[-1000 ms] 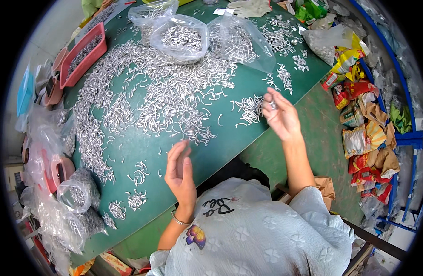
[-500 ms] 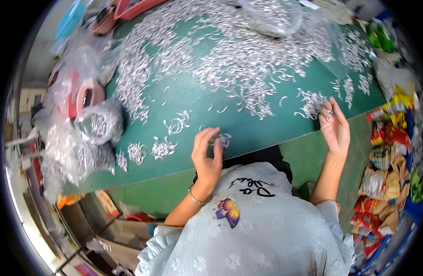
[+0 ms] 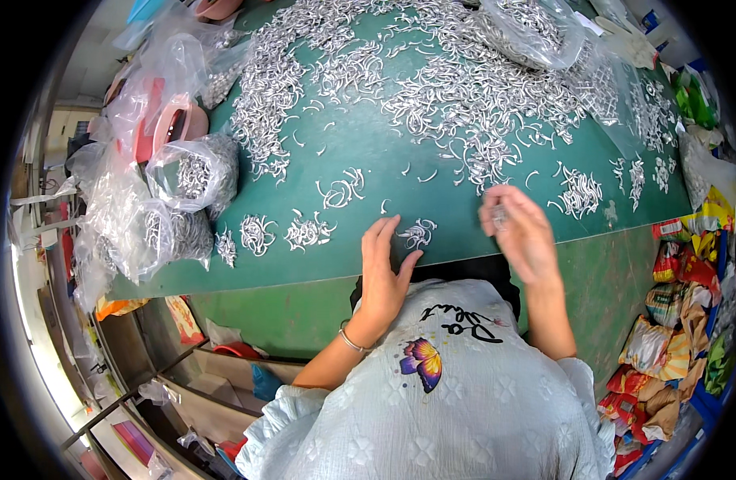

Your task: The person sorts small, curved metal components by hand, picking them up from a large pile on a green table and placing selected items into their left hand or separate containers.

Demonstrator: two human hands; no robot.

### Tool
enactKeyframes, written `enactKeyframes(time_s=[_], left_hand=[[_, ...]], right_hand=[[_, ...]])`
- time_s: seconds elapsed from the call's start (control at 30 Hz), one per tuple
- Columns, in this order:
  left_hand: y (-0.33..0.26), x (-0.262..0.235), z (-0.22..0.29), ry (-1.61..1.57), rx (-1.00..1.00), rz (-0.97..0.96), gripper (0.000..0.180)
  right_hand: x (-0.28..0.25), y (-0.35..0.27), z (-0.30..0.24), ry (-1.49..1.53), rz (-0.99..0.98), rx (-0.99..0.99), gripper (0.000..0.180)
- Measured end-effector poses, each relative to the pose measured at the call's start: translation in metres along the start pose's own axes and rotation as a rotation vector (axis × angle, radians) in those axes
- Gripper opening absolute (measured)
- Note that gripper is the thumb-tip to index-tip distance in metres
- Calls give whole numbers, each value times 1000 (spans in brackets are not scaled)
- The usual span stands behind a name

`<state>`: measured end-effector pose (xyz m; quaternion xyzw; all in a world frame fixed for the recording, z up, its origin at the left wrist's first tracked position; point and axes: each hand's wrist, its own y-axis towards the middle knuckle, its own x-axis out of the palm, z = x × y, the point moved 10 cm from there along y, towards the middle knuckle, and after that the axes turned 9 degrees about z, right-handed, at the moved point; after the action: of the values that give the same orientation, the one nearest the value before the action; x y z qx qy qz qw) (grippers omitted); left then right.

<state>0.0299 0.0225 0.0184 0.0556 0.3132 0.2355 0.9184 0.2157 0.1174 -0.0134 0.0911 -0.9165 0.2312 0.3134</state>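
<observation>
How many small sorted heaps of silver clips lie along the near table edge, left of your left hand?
3: one at the far left, the middle one, one nearest the left hand.

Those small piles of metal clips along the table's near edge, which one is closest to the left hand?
The pile just off the left hand's fingertips; the other piles lie farther left.

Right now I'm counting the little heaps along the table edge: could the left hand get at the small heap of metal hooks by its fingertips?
Probably yes. The left hand lies flat on the green table, and the small heap sits just off its fingertips with nothing between them.
</observation>
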Motion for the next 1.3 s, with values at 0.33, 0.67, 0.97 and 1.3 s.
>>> enactKeyframes(time_s=[0.33,0.67,0.97,1.3], left_hand=[[-103,66,-54,-1286,-1391,-613,44],[-98,104,-51,-2014,-1445,-706,62],[-108,111,-62,-2037,-1528,-607,58],[-122,45,-108,-1059,-1429,-483,34]], right_hand=[[82,-5,42,-1075,-248,-612,14],[102,-27,61,-1367,-540,-742,30],[101,-83,87,-1355,-831,-719,29],[117,-58,54,-1170,-593,-750,19]])
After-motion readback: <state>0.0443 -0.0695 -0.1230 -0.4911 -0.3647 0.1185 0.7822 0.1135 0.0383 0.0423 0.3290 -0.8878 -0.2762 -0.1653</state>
